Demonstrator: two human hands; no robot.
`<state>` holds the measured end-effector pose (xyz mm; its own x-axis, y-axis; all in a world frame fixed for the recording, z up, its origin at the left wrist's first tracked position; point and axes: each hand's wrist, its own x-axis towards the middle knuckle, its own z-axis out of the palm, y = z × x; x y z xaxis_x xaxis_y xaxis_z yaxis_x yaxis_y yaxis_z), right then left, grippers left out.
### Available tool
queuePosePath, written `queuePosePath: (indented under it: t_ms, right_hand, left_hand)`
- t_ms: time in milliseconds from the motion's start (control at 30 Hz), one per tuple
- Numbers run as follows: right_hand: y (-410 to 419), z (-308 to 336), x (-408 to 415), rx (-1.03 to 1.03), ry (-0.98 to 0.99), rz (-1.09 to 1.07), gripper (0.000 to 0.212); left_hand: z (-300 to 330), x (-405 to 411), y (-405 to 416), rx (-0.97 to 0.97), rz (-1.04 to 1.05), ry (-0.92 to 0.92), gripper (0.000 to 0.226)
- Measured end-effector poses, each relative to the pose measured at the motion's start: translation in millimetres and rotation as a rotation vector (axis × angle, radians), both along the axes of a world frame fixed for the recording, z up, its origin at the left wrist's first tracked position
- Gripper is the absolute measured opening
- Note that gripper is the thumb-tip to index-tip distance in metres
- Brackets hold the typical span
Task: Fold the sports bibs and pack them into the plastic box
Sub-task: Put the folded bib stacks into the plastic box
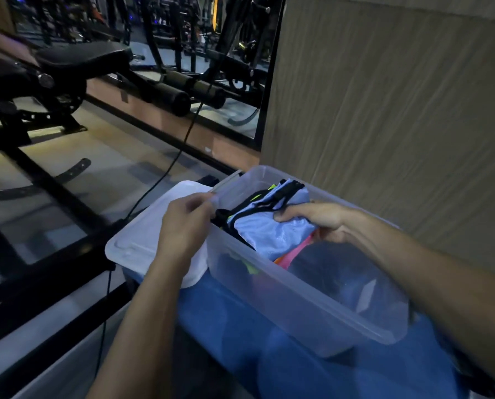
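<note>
With the left hand (183,223) pinching the plastic box (306,300) rim and the right hand (312,220) gripping the folded pale-blue bib (269,231), a careless push could unfold it.

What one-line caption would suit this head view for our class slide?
Right hand presses a folded light-blue bib into the clear plastic box while the left hand grips its rim.

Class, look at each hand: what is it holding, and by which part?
The right hand grips the folded light-blue bib at its upper right edge, inside the plastic box. The left hand pinches the box's near-left rim.
</note>
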<state>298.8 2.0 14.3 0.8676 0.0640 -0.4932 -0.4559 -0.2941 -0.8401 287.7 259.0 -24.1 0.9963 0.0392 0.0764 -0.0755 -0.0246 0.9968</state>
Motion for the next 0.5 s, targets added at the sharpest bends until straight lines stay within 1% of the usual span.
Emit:
queuePosePath:
  t_ms: [33, 100, 167, 267, 433, 467, 500]
  right_hand:
    - [1.5, -4.2, 2.7, 0.024, 0.032, 0.019, 0.047]
    - [6.9, -14.0, 3.8, -0.002, 0.086, 0.05, 0.041]
    - [12.6, -23.2, 5.4, -0.04, 0.13, 0.085, 0.042]
    - [13.6, -27.5, 4.7, -0.078, 0.181, 0.098, 0.055]
    - [21.0, -18.1, -6.4, -0.202, 0.302, 0.088, 0.072]
    - [23.2, -16.3, -7.3, -0.229, 0.316, 0.062, 0.081]
    - [25.8, -13.8, -8.7, -0.263, 0.325, 0.031, 0.096]
  left_hand:
    - [0.6, 0.3, 0.6, 0.005, -0.005, 0.0, 0.019]
    - [2.0, -1.7, -1.3, 0.01, -0.013, 0.004, 0.02]
    - [1.6, -2.2, -2.1, 0.019, -0.026, 0.004, 0.021]
    - [-0.1, -0.7, -2.3, 0.02, -0.045, 0.001, 0.026]
    - [-1.8, 0.8, -3.3, 0.056, -0.033, -0.001, 0.034]
    - [-2.6, 1.0, -3.6, 0.062, -0.029, -0.001, 0.035]
    - [-3.1, 0.3, -3.5, 0.067, -0.026, -0.004, 0.036]
